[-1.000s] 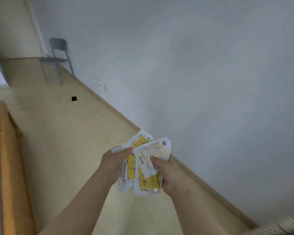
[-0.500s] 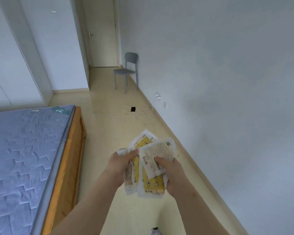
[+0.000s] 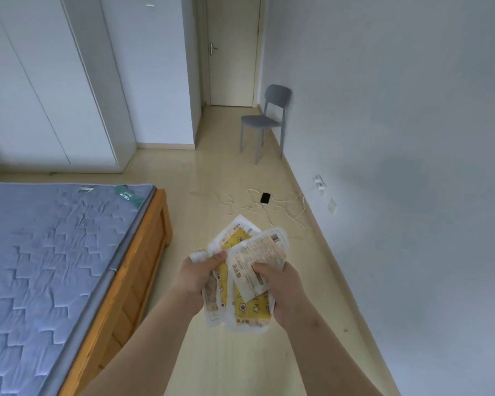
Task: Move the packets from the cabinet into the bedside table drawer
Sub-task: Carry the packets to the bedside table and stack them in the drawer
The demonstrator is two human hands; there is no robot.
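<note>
Fingers [image 3: 216,257] of left hand [image 3: 199,278] and right hand [image 3: 282,291] grasp the fanned packets [image 3: 252,308] between them; squaring the stack should prevent slips en route to the drawer.

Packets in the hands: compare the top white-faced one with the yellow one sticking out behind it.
The white-faced packet shows printed text and a barcode; the yellow packet shows a patterned face. The white-faced packet lies on top under the thumb of the right hand; the yellow packet lies beneath, under the thumb of the left hand. Both have white edges.
</note>
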